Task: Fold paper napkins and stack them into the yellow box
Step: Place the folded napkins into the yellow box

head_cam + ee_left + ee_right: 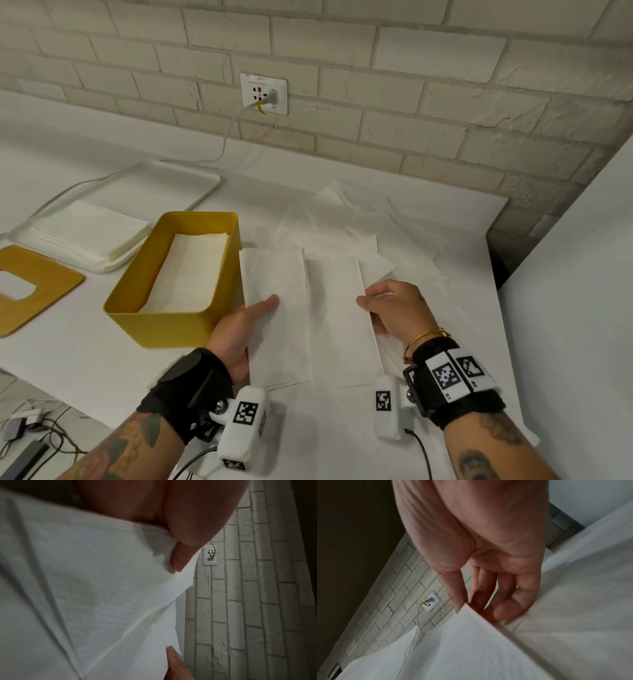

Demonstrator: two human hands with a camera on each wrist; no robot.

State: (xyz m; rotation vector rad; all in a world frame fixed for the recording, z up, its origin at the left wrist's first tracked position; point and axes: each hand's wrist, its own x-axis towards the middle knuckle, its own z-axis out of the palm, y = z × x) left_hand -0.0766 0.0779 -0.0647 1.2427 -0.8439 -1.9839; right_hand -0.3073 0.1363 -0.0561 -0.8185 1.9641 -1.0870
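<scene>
The yellow box [164, 308] stands open at centre left with folded white napkins [191, 270] stacked inside. Just right of it, my left hand [263, 308] holds a long folded napkin [277, 329], thumb on top and fingers underneath; in the left wrist view the thumb [181, 555] presses that napkin [85, 588]. My right hand [364, 298] pinches the right edge of a second folded napkin [339, 318] beside it. In the right wrist view the fingers [501, 611] and thumb hold that napkin's raised edge [488, 622].
A white tray [191, 178] at the back left carries a pile of unfolded napkins [85, 233]. The yellow lid [34, 270] lies at the far left. Loose napkins [342, 219] are spread behind my hands. A wall socket [263, 93] with a cable sits on the brick wall.
</scene>
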